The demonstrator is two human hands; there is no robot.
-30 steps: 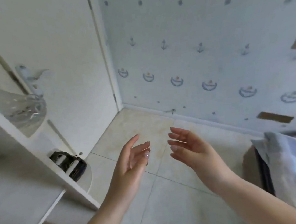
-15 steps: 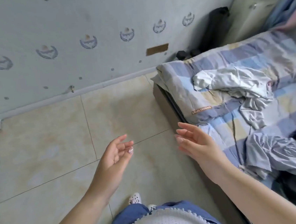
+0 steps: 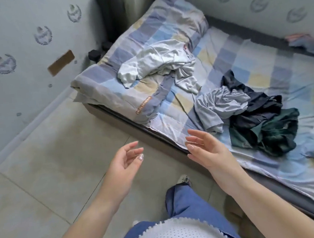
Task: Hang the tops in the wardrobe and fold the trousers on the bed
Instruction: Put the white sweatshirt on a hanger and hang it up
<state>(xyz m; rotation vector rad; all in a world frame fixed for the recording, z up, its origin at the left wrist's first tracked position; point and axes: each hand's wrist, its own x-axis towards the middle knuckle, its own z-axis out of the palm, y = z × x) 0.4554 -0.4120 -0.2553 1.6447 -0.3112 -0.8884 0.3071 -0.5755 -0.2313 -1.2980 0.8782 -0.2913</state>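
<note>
Pale floor tiles [image 3: 46,165] run from a wall papered with round blue emblems to a low bed [image 3: 286,179] under a checked blue, grey and yellow sheet. Both hands are raised in front of the body and hold nothing. The left hand [image 3: 124,165] hangs over the tiles with its palm turned toward the other hand and its fingers [image 3: 134,152] relaxed, loosely curved and a little apart. The right hand [image 3: 209,150] hovers over the near edge of the bed, palm facing left, its fingers straight and slightly spread.

The clothes lie crumpled on the bed, beyond the right hand. A pale mint garment [image 3: 156,62] rests on a folded checked quilt [image 3: 110,88] at the left end of the bed. A grey-blue garment [image 3: 218,106] lies nearest the right hand, touching a dark navy garment [image 3: 250,97] and a dark green garment [image 3: 270,134] heaped beside it. Whether each is a top or trousers cannot be told.

The quilt's edge carries a narrow orange label [image 3: 143,105] with lettering too small to read.
</note>
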